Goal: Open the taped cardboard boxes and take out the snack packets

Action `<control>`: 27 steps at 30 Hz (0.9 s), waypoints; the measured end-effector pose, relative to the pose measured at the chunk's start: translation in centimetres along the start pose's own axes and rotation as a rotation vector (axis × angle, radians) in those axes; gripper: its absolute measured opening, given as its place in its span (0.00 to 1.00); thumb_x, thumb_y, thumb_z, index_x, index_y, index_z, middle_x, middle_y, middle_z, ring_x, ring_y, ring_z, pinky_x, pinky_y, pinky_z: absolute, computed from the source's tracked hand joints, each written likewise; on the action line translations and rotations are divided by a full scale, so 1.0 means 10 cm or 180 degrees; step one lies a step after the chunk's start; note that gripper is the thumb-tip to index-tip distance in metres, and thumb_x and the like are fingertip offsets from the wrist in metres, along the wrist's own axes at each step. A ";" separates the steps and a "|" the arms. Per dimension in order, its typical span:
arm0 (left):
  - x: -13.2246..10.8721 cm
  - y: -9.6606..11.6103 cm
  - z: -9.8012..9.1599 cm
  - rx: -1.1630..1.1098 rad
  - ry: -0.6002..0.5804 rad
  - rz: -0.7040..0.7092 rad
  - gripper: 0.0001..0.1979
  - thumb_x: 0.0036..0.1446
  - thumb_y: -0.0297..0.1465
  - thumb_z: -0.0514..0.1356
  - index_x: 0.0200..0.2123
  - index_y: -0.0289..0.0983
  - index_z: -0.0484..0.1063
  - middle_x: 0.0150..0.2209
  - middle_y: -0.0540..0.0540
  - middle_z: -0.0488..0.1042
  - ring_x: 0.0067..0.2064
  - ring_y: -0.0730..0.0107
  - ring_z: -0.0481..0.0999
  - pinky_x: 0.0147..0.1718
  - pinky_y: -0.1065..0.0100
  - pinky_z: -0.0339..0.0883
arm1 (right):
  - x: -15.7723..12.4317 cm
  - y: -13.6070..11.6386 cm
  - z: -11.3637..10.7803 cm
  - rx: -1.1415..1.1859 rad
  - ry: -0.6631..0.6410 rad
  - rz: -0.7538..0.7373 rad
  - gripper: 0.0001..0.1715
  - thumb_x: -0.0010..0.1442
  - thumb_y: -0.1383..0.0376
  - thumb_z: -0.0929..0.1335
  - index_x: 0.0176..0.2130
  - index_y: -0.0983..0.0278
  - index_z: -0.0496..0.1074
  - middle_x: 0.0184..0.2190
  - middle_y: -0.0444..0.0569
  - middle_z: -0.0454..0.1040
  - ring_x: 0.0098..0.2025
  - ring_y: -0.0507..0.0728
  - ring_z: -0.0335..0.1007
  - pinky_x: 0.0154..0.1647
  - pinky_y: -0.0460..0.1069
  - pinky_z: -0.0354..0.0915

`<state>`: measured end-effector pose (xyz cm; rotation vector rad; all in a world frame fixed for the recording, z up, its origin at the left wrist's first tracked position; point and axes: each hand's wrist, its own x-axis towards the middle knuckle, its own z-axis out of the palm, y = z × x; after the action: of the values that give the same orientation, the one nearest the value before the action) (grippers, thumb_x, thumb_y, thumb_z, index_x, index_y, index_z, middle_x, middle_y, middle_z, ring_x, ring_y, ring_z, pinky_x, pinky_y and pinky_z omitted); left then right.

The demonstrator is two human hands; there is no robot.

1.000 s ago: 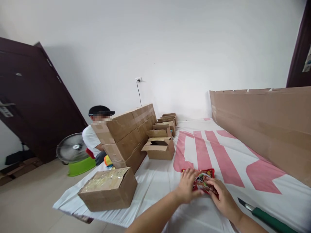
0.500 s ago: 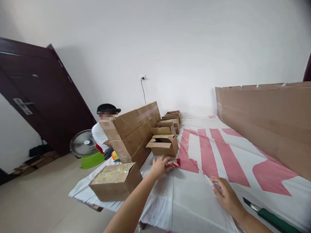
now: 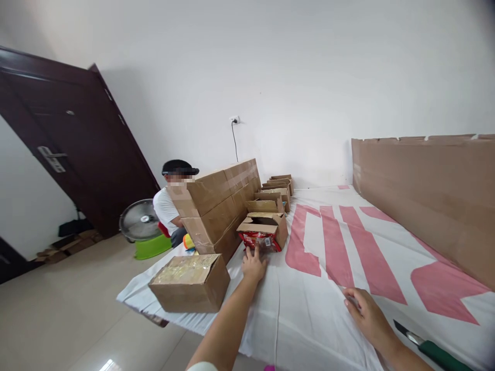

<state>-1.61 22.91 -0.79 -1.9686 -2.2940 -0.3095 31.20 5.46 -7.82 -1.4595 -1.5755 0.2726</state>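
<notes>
Against the near side of an open cardboard box [image 3: 281, 232] stands a shiny red plastic packet [image 3: 266, 242] with a barcode label. My left hand [image 3: 254, 265] is at the packet's lower edge, its fingers spread and the fingertips touching or almost touching it. Low at the right, my right hand [image 3: 365, 312] rests on the white and pink cloth [image 3: 309, 304], fingers loosely bent and apart, holding nothing. Close to that wrist lies a green-handled utility knife [image 3: 436, 353], its blade pointing up and left.
A closed, taped carton [image 3: 189, 283] sits at the table's near left corner. Stacked cartons [image 3: 216, 201] and more open boxes [image 3: 280, 190] reach towards the wall. A cardboard panel [image 3: 421, 190] borders the right. Beyond the stack are a seated person [image 3: 166, 208] and a fan [image 3: 143, 219].
The red packet has gone from lying on the cloth under my left hand to standing against the box's near side. My left hand's fingers have spread. The view has turned slightly left.
</notes>
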 end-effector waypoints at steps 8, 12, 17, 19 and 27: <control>0.37 0.02 -0.31 0.0212 0.0219 0.0457 0.30 0.60 0.35 0.60 0.64 0.42 0.57 0.68 0.36 0.51 0.65 0.43 0.56 0.58 0.43 0.55 | 0.01 -0.04 -0.04 0.0020 -0.0059 0.0037 0.14 0.60 0.55 0.62 0.38 0.59 0.72 0.37 0.52 0.77 0.41 0.61 0.74 0.42 0.56 0.71; 0.43 -0.09 -0.46 0.0280 0.0277 0.0833 0.19 0.62 0.36 0.58 0.56 0.38 0.66 0.59 0.41 0.65 0.57 0.55 0.68 0.54 0.47 0.64 | 0.02 -0.07 -0.05 0.0045 -0.0214 0.0087 0.15 0.61 0.55 0.61 0.39 0.59 0.71 0.38 0.52 0.76 0.42 0.60 0.73 0.44 0.56 0.71; 0.47 -0.18 -0.52 0.0258 0.0185 0.0747 0.17 0.62 0.36 0.58 0.53 0.36 0.68 0.53 0.41 0.70 0.51 0.60 0.73 0.48 0.52 0.70 | 0.03 -0.09 -0.06 0.0020 -0.0325 0.0098 0.15 0.61 0.54 0.61 0.38 0.59 0.71 0.37 0.52 0.76 0.40 0.60 0.73 0.42 0.56 0.70; 0.46 -0.19 -0.50 0.0170 0.0154 0.0630 0.17 0.62 0.36 0.59 0.53 0.36 0.67 0.53 0.41 0.70 0.50 0.60 0.73 0.48 0.52 0.71 | 0.03 -0.09 -0.06 0.0003 -0.0289 0.0095 0.15 0.61 0.55 0.61 0.38 0.59 0.71 0.37 0.52 0.76 0.40 0.60 0.73 0.42 0.56 0.70; 0.08 0.17 -0.37 -0.0362 0.0307 0.0442 0.29 0.59 0.24 0.56 0.63 0.33 0.56 0.67 0.29 0.52 0.65 0.44 0.56 0.60 0.48 0.56 | 0.03 -0.05 -0.03 -0.0022 -0.0159 -0.0019 0.14 0.60 0.56 0.62 0.37 0.60 0.71 0.35 0.51 0.77 0.38 0.60 0.74 0.40 0.55 0.71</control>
<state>-0.28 23.13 3.08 -2.1030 -2.1124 -0.5201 31.13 5.42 -7.17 -1.4631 -1.6218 0.3026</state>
